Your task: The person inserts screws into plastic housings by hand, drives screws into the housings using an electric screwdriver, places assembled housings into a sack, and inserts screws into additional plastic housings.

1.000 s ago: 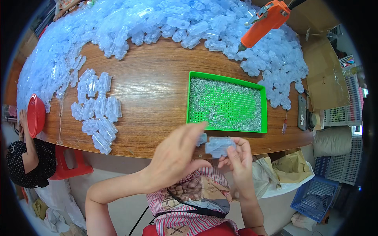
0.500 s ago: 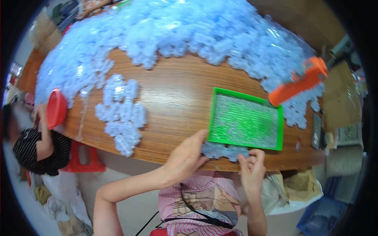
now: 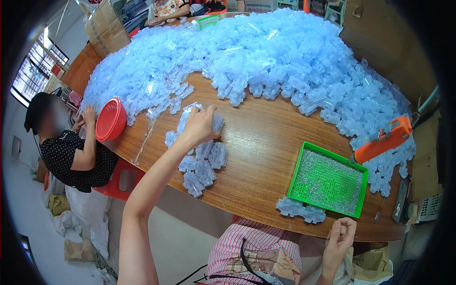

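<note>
My left hand (image 3: 200, 126) reaches over a small group of clear bluish plastic pieces (image 3: 204, 172) left of the table's middle. Its fingers and thumb close around one clear plastic piece (image 3: 218, 123) at the group's edge. My right hand (image 3: 342, 235) is at the near table edge with its fingers curled against the thumb; what they hold, if anything, is too small to make out. Between that hand and the group, a short row of joined plastic pieces (image 3: 300, 210) lies against a green tray (image 3: 294, 183) filled with small silvery metal parts.
A large heap of the same plastic pieces (image 3: 266, 52) curves along the far side of the wooden table (image 3: 256, 152). An orange tool-like object (image 3: 382, 140) juts in beyond the tray. At left, a co-worker (image 3: 78, 147) sits by a red basket (image 3: 111, 119); another person (image 3: 167, 12) sits far off.
My left hand has left the row by the tray and moved left to the loose group. My right hand has drawn off the row, which now lies free. The view has shifted.
</note>
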A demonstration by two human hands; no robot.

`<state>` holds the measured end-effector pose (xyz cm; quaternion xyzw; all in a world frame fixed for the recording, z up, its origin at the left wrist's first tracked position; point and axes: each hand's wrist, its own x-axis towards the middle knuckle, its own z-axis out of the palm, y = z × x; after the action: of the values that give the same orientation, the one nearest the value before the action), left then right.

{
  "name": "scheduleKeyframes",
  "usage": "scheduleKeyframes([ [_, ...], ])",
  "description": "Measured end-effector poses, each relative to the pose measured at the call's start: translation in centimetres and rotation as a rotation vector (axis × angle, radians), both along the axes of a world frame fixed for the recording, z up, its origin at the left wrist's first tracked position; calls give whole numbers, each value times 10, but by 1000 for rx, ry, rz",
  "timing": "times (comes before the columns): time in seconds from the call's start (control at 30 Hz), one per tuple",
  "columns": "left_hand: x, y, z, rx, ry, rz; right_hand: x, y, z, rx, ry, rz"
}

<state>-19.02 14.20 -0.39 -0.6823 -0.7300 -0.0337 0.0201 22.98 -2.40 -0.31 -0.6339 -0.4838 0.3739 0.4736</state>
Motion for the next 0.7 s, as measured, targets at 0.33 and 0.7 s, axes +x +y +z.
scheduleKeyframes([
  [0.33,111,-49,24,87,-741,-450,-16,-2,19,-69,166,121],
  [0.7,240,-116,20,-155,-1188,-645,-28,-2,15,-173,694,191],
])
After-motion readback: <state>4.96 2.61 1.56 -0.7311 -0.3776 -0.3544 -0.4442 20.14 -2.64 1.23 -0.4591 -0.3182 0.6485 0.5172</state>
